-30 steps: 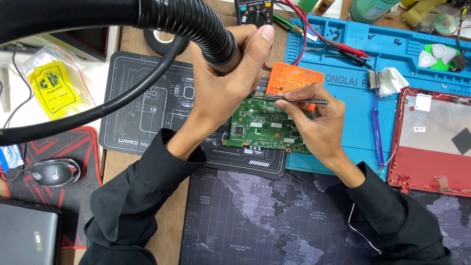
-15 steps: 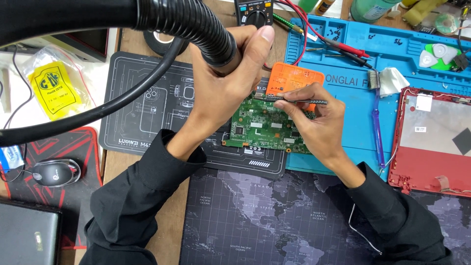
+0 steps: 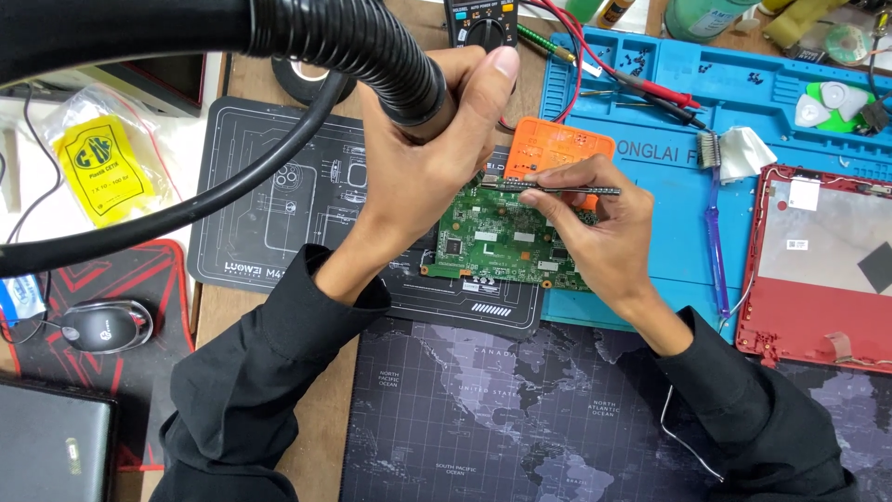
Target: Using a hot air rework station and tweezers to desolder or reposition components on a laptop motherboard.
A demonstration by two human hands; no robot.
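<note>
From the head view, a green flat circuit board (image 3: 506,244) lies in the middle of the desk, just under both hands. Thin metal tweezers (image 3: 557,189) are pinched by the right hand (image 3: 595,228), their long line running left to right over the board's far edge. A black ribbed hose (image 3: 372,51) is gripped by the left hand (image 3: 432,149), closer to the far side. An orange plastic block (image 3: 557,149) sits just behind, on a blue rubber mat (image 3: 790,112).

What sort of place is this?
Most likely an electronics repair bench: a green circuit board worked on with tweezers, a multimeter with probe leads, and a blue repair mat holding small parts.
</note>
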